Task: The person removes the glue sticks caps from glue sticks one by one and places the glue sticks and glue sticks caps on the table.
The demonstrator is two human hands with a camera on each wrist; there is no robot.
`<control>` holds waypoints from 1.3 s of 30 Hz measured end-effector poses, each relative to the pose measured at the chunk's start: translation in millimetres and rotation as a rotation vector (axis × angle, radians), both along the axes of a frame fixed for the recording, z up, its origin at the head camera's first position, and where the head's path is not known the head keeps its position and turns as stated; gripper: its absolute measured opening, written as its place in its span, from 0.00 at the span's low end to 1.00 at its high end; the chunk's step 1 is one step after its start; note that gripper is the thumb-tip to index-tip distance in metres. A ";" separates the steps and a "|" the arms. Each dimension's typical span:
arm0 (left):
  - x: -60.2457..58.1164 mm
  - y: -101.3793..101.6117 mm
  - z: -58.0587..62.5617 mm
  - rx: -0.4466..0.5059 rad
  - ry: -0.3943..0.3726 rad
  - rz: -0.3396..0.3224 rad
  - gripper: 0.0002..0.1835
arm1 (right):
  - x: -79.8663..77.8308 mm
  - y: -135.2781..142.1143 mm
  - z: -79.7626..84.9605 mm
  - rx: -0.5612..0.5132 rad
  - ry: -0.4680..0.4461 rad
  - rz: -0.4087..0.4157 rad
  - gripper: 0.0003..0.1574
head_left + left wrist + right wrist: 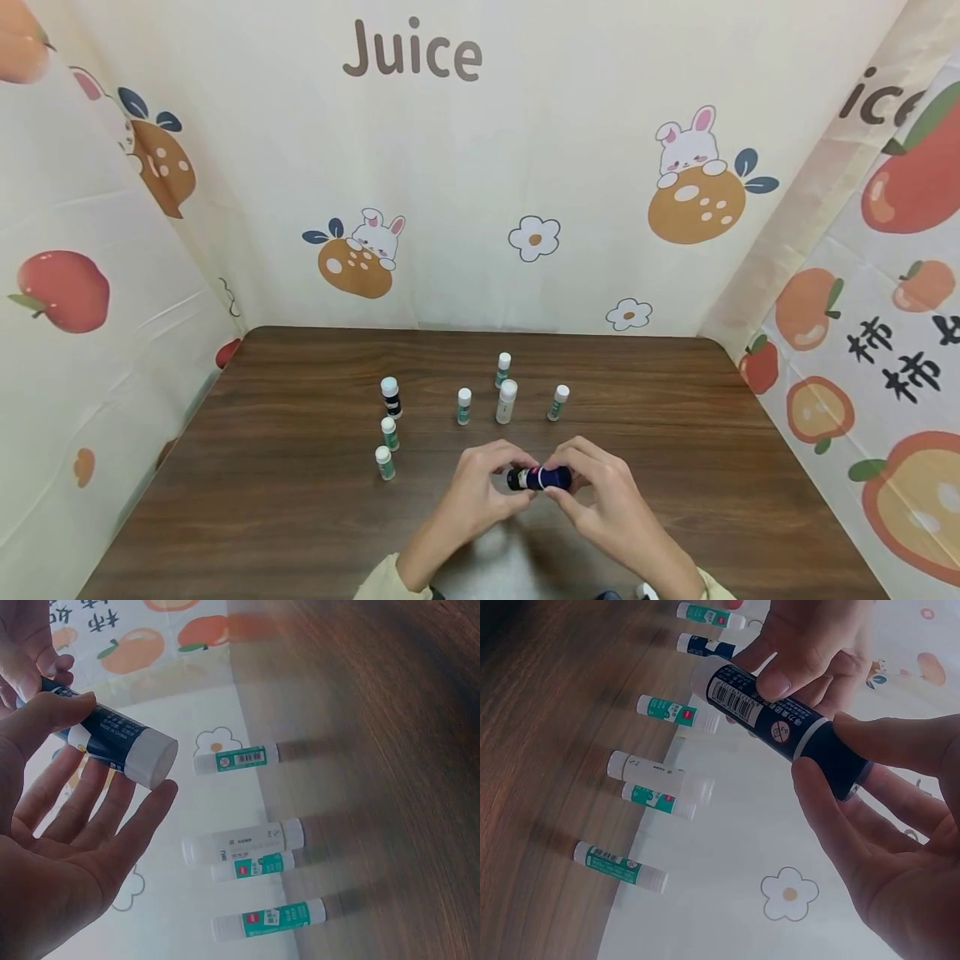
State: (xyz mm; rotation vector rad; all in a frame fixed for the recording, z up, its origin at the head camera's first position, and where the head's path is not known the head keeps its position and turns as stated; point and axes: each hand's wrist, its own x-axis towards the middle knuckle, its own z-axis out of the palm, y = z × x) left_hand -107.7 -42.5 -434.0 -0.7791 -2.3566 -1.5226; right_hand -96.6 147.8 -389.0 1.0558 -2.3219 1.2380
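Pinching a navy tube (802, 729): left fingers (144, 831), right fingers (826, 814); its barcode (733, 700) only in right-wrist view

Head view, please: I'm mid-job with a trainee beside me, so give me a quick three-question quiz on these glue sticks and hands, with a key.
1. Count: how many glue sticks stand on the table?
2. True or false: only one hand touches the held glue stick.
3. Multiple choice: what colour is the stick just in front of the rearmost stick, on the person's side?
A) dark blue
B) white
C) green

Key:
1. Seven.
2. False; the left hand and the right hand both hold it.
3. B, the white stick.
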 end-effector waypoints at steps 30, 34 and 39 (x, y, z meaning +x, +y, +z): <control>-4.0 -2.6 5.3 -0.048 -0.001 -0.099 0.14 | -3.1 6.2 7.3 0.026 -0.033 -0.016 0.18; -4.6 -5.2 4.0 -0.059 -0.009 -0.101 0.14 | -3.4 8.8 11.5 0.032 0.006 -0.015 0.20; -3.1 -9.9 2.3 -0.044 -0.060 -0.077 0.14 | -3.9 11.9 20.5 0.053 0.001 -0.068 0.22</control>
